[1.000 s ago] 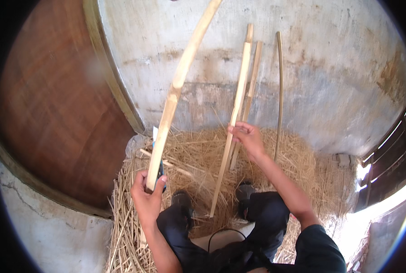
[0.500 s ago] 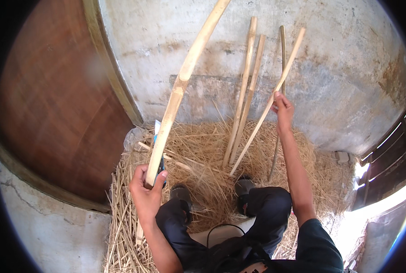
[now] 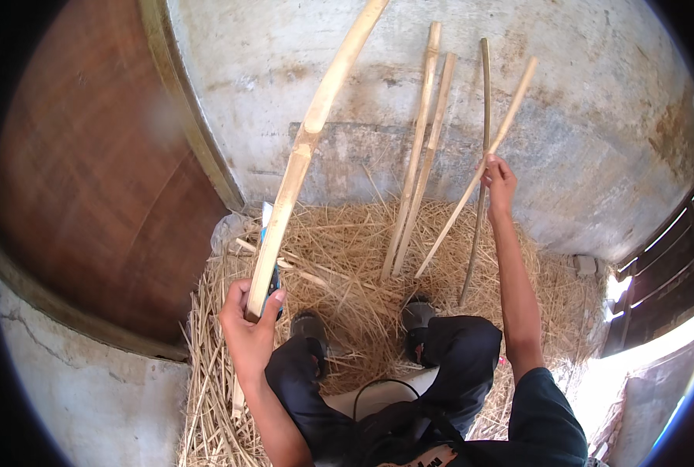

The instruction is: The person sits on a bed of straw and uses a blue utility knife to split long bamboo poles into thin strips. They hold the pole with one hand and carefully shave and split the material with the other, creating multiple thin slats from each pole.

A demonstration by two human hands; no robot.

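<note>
My left hand (image 3: pixel 251 315) is closed round the lower end of a long, pale split-bamboo strip (image 3: pixel 291 175) with a node partway along. The strip slants up past the top of the view. Behind it shows part of a blue and black thing with a pale tip (image 3: pixel 266 214); its kind and whether I hold it are hidden. With the fingers of my right hand (image 3: pixel 499 183) I pinch a thinner bamboo stick (image 3: pixel 513 109) near its middle. This stick tilts up to the right, its lower end over the straw. It crosses in front of a thin dark stick (image 3: pixel 485 86).
Two pale bamboo strips (image 3: pixel 419 140) lean against the stained wall (image 3: pixel 588 140), beside the dark stick. Straw-like shavings (image 3: pixel 347 241) cover the floor, with loose bamboo pieces (image 3: pixel 304 272) among them. A brown door panel (image 3: pixel 98 187) stands left. My shoes (image 3: pixel 417 315) rest on the shavings.
My right hand has moved right, carrying the thin bamboo stick; its lower end has shifted right, away from the two leaning strips. The left hand keeps its grip, nearly still.
</note>
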